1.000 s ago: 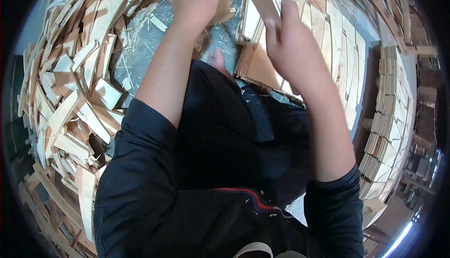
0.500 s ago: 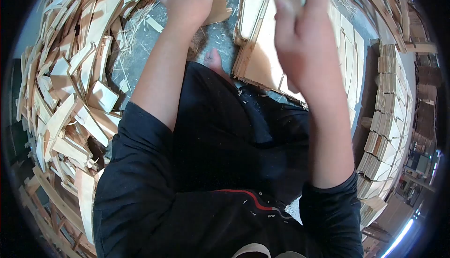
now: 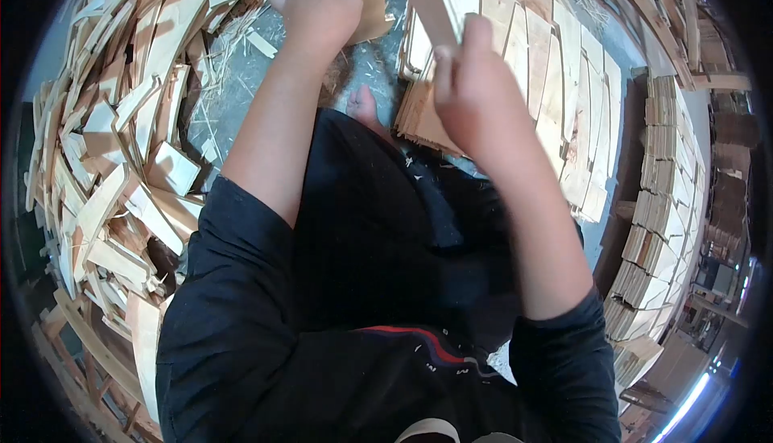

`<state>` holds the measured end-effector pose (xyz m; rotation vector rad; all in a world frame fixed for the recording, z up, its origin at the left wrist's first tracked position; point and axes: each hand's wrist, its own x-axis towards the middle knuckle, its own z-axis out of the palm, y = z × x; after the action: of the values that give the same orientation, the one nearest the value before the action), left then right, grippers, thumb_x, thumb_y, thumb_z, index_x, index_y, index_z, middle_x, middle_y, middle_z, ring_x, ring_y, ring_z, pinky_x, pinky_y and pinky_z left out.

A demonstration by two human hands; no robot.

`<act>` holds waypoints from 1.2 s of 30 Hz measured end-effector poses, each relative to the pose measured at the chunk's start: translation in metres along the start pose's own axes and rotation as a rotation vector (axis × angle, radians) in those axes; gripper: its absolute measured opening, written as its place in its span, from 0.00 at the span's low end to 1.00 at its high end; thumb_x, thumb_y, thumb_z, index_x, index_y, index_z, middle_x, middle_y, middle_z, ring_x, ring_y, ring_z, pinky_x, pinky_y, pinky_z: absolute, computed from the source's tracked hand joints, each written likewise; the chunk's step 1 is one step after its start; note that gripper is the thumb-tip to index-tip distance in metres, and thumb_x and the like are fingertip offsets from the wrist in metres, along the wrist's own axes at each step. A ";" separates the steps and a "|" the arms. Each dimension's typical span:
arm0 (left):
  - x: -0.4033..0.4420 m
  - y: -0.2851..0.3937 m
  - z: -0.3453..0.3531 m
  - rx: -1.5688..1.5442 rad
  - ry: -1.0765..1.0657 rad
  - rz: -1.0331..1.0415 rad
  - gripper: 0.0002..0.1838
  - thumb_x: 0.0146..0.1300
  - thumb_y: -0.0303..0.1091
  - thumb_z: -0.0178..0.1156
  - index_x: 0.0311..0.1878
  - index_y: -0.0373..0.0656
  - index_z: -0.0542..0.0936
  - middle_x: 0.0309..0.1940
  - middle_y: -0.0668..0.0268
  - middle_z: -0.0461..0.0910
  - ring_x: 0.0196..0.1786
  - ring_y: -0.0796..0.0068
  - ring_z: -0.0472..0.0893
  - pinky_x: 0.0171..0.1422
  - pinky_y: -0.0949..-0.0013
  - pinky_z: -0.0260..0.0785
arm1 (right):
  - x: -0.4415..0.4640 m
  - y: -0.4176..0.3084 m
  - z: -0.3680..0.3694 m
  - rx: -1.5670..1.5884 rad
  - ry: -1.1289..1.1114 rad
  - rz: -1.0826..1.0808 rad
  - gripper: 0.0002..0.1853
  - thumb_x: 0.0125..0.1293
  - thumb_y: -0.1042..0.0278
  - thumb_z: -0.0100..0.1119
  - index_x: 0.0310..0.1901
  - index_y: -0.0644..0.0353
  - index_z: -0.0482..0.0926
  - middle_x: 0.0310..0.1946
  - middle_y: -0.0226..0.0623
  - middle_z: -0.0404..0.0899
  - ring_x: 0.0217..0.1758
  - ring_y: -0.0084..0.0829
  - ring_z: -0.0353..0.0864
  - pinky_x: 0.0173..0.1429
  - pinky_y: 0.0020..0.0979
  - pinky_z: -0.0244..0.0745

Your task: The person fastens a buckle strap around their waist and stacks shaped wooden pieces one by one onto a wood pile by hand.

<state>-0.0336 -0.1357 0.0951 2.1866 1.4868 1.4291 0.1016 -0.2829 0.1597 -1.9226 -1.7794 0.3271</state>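
1. In the head view, the person's right hand point(image 3: 483, 101) is closed round the near end of a board point(image 3: 427, 0); the fingers grip it, the thumb along one face.
2. The board slants up and to the left from the hand, and its far end runs out of the top edge. It is held above the floor point(image 3: 233, 93), in front of the near left corner of the panels point(image 3: 555, 81).
3. The left hand point(image 3: 322, 8) is at the top edge, just beside a brown block point(image 3: 370, 16). Its thumb shows near the block, but the other fingers are partly hidden, so whether they grip it cannot be told.
4. The block is on the hand's right, between the hand and the board, its upper part cut off by the frame.
5. The panels lie side by side in a layered stack beyond the right forearm. Farther right stands a curved row of bundles point(image 3: 664, 185).
6. At the left, a heap point(image 3: 145, 121) of wood pieces lies jumbled, with shavings point(image 3: 205, 105) on the floor beside it.
7. A bare foot point(image 3: 362, 105) shows below the block, beside dark trousers point(image 3: 370, 218).
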 end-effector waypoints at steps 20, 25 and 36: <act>0.000 0.000 -0.001 0.012 0.026 -0.001 0.12 0.60 0.36 0.58 0.42 0.38 0.79 0.42 0.51 0.78 0.49 0.47 0.76 0.56 0.51 0.66 | -0.005 0.021 0.018 -0.043 -0.168 0.148 0.18 0.67 0.68 0.54 0.49 0.74 0.62 0.26 0.62 0.78 0.33 0.61 0.81 0.40 0.51 0.77; -0.001 -0.007 0.003 -0.025 0.030 0.017 0.13 0.61 0.36 0.58 0.44 0.38 0.79 0.42 0.51 0.78 0.50 0.48 0.76 0.58 0.52 0.65 | -0.002 -0.013 -0.010 0.091 0.085 0.103 0.14 0.70 0.68 0.48 0.49 0.71 0.63 0.27 0.66 0.78 0.34 0.63 0.80 0.40 0.54 0.76; -0.002 0.003 -0.004 0.068 -0.027 -0.071 0.13 0.62 0.37 0.57 0.45 0.40 0.79 0.43 0.53 0.78 0.51 0.49 0.76 0.57 0.50 0.64 | 0.003 -0.013 -0.012 0.067 0.168 0.086 0.17 0.73 0.63 0.47 0.50 0.70 0.61 0.29 0.65 0.78 0.35 0.64 0.80 0.37 0.54 0.74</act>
<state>-0.0347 -0.1399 0.0973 2.1594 1.6097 1.3405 0.0968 -0.2818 0.1773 -1.9233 -1.5625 0.2445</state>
